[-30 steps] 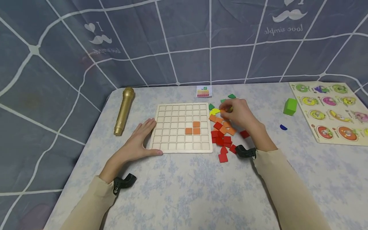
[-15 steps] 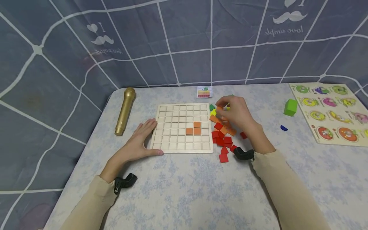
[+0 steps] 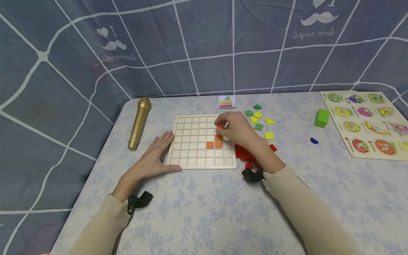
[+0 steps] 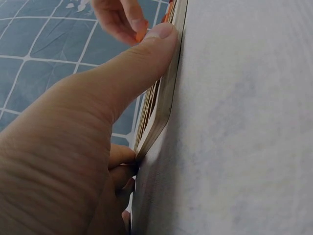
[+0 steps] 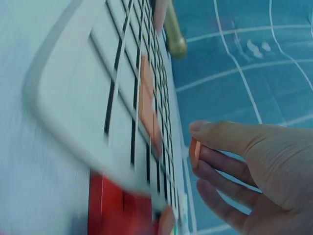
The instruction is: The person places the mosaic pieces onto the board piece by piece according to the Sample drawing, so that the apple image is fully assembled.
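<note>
Orange tile (image 5: 194, 152) — pinched in my right hand (image 3: 237, 130) above grid board (image 3: 191, 156); left hand (image 3: 156, 156) — spread flat, steadying its edge.

A home play corner or makeshift recording spot is suggested rather than a workshop or office. A small table covered with a pale floral-print cloth (image 3: 204, 212) is set against a grey-blue fabric backdrop crossed by white lines and printed with moustache motifs (image 3: 204, 46). Children's toys are laid out on it: a wooden grid puzzle board (image 3: 191, 156), a wooden fruit peg puzzle (image 3: 366, 124), a green cube (image 3: 321, 118) and a gold toy microphone (image 3: 138, 122).
</note>
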### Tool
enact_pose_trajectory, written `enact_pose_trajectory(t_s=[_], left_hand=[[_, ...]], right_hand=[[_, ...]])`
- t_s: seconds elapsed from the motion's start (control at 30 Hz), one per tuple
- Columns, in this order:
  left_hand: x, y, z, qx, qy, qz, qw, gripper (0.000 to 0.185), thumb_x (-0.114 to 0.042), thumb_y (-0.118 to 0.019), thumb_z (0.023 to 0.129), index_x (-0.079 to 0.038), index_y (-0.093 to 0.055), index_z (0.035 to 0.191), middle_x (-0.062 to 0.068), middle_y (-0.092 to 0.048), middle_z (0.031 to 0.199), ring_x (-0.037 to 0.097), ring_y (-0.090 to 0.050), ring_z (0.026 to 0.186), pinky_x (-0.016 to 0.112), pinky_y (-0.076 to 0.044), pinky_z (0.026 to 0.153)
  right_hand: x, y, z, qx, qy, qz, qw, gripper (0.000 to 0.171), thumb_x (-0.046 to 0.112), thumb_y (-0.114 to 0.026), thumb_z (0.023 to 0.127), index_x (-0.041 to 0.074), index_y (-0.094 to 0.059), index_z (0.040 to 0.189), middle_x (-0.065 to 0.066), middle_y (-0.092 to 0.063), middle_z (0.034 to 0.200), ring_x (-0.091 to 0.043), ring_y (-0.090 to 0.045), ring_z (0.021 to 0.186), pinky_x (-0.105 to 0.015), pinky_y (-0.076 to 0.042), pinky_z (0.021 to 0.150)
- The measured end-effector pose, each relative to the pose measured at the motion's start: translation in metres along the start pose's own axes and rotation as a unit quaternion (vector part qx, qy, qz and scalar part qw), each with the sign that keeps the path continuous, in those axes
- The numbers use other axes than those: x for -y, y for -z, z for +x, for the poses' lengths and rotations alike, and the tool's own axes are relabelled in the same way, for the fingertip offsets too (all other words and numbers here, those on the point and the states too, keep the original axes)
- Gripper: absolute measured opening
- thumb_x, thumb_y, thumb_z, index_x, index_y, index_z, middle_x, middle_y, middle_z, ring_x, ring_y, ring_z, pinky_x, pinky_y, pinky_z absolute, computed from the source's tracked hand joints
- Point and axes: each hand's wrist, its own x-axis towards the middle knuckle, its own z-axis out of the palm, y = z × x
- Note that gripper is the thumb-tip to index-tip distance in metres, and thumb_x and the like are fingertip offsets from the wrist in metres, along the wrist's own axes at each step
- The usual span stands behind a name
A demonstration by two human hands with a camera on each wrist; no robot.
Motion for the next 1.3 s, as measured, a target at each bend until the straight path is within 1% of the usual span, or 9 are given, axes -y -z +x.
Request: enact_pose_trajectory(t_s=[0.13,0.2,0.33,0.43,0.57,0.67,0.83,1.1,1.3], left_hand=[[0.000,0.001,-0.002,0.001,-0.002,0.000,1.0000,0.126,-0.050,-0.092,0.078,0.003,-0.019,0.166,0.020,-0.014,0.176,0.037,-0.008,0.165,0.056,-0.002,0.135],[-0.001,0.002,-0.003,0.001,-0.002,-0.002,1.0000,0.126,-0.050,-0.092,0.078,0.003,-0.019,0.166,0.020,-0.014,0.176,0.037,-0.008,0.165,0.056,-0.001,0.134],[-0.002,0.003,-0.003,-0.002,-0.004,-0.002,1.0000,0.126,-0.050,-0.092,0.078,0.003,-0.019,0.166,0.020,-0.014,0.176,0.036,-0.008,0.165,0.056,-0.001,0.135],[-0.002,0.002,-0.002,-0.003,-0.005,-0.002,1.0000,0.126,-0.049,-0.092,0.078,0.003,-0.020,0.166,0.020,-0.014,0.176,0.036,-0.008,0.165,0.056,-0.001,0.135],[-0.001,0.002,-0.002,0.001,-0.004,-0.003,1.0000,0.126,-0.050,-0.092,0.078,0.003,-0.019,0.167,0.019,-0.014,0.176,0.036,-0.008,0.165,0.056,-0.001,0.135],[-0.001,0.002,-0.002,0.002,-0.002,-0.006,1.0000,0.126,-0.051,-0.092,0.078,0.002,-0.019,0.167,0.019,-0.013,0.176,0.035,-0.007,0.165,0.056,-0.001,0.135],[-0.001,0.003,-0.002,0.000,-0.001,-0.006,1.0000,0.126,-0.051,-0.092,0.078,0.002,-0.020,0.167,0.019,-0.014,0.176,0.035,-0.008,0.165,0.056,-0.001,0.135],[-0.002,0.002,-0.001,0.002,0.001,-0.006,1.0000,0.126,-0.050,-0.092,0.078,0.002,-0.019,0.167,0.018,-0.013,0.176,0.035,-0.007,0.165,0.055,-0.001,0.135],[-0.002,0.002,-0.003,0.002,0.003,-0.005,1.0000,0.126,-0.050,-0.092,0.078,0.002,-0.019,0.167,0.018,-0.013,0.176,0.034,-0.007,0.165,0.054,-0.001,0.135]], right_hand=[[0.013,-0.011,0.005,0.025,-0.003,0.013,1.000,0.019,0.013,-0.081,0.093,0.007,-0.080,0.111,-0.006,-0.077,0.102,-0.024,-0.069,0.097,-0.038,-0.059,0.087],[0.017,-0.017,0.006,0.031,-0.003,0.015,0.999,0.017,0.013,-0.082,0.092,0.009,-0.081,0.108,-0.005,-0.076,0.102,-0.023,-0.069,0.096,-0.037,-0.059,0.086],[0.018,-0.025,0.005,0.021,0.005,0.010,1.000,0.012,0.013,-0.084,0.091,0.010,-0.081,0.102,-0.003,-0.076,0.097,-0.020,-0.069,0.089,-0.034,-0.058,0.080],[0.016,-0.031,0.003,0.014,0.012,0.008,1.000,0.010,0.013,-0.085,0.091,0.010,-0.081,0.100,-0.002,-0.076,0.093,-0.019,-0.066,0.083,-0.033,-0.056,0.076],[0.014,-0.037,0.002,0.015,0.025,0.020,0.999,0.009,0.012,-0.084,0.091,0.009,-0.081,0.099,-0.003,-0.075,0.094,-0.019,-0.065,0.084,-0.032,-0.056,0.076],[0.014,-0.038,0.002,0.013,0.037,0.030,0.999,0.009,0.012,-0.084,0.092,0.008,-0.082,0.099,-0.004,-0.076,0.096,-0.019,-0.067,0.087,-0.032,-0.058,0.079],[0.015,-0.038,0.003,0.014,0.048,0.023,0.998,0.010,0.012,-0.083,0.092,0.008,-0.083,0.101,-0.005,-0.078,0.099,-0.018,-0.069,0.088,-0.033,-0.060,0.081],[0.014,-0.034,0.001,0.019,0.053,0.021,0.998,0.009,0.009,-0.083,0.092,0.007,-0.084,0.101,-0.006,-0.080,0.099,-0.018,-0.071,0.088,-0.033,-0.061,0.080],[0.014,-0.034,0.000,0.020,0.053,0.015,0.998,0.009,0.007,-0.082,0.092,0.007,-0.083,0.100,-0.005,-0.079,0.099,-0.019,-0.069,0.088,-0.033,-0.060,0.080]])
